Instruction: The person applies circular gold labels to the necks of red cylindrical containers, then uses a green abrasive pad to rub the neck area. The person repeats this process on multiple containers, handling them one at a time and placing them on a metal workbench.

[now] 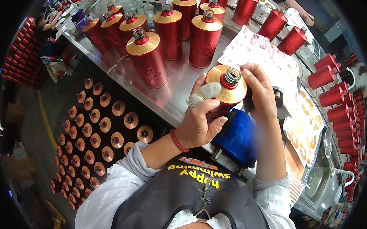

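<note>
In front of my chest, my left hand [195, 121] is wrapped round a red bottle [234, 94] with a gold shoulder and an open, threaded glass neck, tilted toward me. One left finger seems covered by a white cloth wrap [209, 90] with a thin yellow band, resting against the gold shoulder. My right hand [260, 89] is at the shoulder's right edge, thumb and forefinger pressed together; whether something small is pinched there is too fine to see. A blue padded rest [237, 136] is just below the bottle.
Several matching bottles [147, 58] stand on the metal table [174, 94] ahead. White printed sheets [260, 50] and a sheet with gold rings [306, 129] lie to the right. More bottles [339, 112] line the right side, near a sink [316, 185]. Bottles [95, 115] crowd the lower left.
</note>
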A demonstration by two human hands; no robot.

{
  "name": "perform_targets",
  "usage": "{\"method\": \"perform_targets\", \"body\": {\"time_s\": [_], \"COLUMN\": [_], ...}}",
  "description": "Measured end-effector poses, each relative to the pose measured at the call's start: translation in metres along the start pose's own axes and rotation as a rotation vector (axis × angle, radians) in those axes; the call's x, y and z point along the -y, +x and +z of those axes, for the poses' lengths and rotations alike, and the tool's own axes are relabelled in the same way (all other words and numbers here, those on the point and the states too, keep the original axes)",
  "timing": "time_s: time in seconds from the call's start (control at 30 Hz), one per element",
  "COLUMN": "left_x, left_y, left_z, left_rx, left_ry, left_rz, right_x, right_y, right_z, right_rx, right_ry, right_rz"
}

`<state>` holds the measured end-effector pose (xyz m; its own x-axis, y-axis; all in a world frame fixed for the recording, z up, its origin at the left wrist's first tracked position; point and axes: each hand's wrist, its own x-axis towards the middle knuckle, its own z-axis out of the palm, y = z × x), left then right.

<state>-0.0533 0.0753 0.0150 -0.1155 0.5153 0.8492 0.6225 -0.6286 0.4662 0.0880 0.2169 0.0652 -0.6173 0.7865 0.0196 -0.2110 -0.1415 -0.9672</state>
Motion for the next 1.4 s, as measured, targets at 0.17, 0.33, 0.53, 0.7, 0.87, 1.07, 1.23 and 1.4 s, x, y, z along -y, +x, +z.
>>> {"method": "perform_targets", "body": {"time_s": [0.17, 0.33, 0.53, 0.7, 0.87, 1.07, 1.23, 1.4], "left_x": [0.006, 0.029, 0.018, 0.012, 0.009, 0.012, 0.017, 0.016], "left_y": [-0.003, 0.006, 0.021, 0.037, 0.041, 0.042, 0.040, 0.040], "left_z": [-0.001, -0.041, -0.037, -0.036, -0.039, -0.042, -0.044, -0.043], "left_rx": [-0.024, 0.108, -0.042, 0.039, 0.081, 0.119, 0.147, 0.123], "left_ry": [-0.088, -0.292, -0.653, -0.663, -0.622, -0.694, -0.716, -0.734], "left_rz": [-0.172, -0.340, -0.518, -0.615, -0.673, -0.686, -0.663, -0.648], "right_x": [-0.013, -0.003, 0.004, -0.009, 0.004, 0.002, 0.010, 0.006], "right_y": [-0.016, -0.069, -0.056, -0.048, -0.053, -0.052, -0.052, -0.052], "right_z": [0.016, 0.022, 0.045, 0.040, 0.062, 0.059, 0.063, 0.063], "right_rx": [-0.036, -0.205, -0.136, -0.074, -0.141, -0.131, -0.111, -0.139], "right_ry": [-0.052, -0.350, -0.390, -0.382, -0.429, -0.425, -0.417, -0.450], "right_rz": [0.003, 0.013, -0.090, -0.084, -0.087, -0.072, -0.029, -0.056]}}
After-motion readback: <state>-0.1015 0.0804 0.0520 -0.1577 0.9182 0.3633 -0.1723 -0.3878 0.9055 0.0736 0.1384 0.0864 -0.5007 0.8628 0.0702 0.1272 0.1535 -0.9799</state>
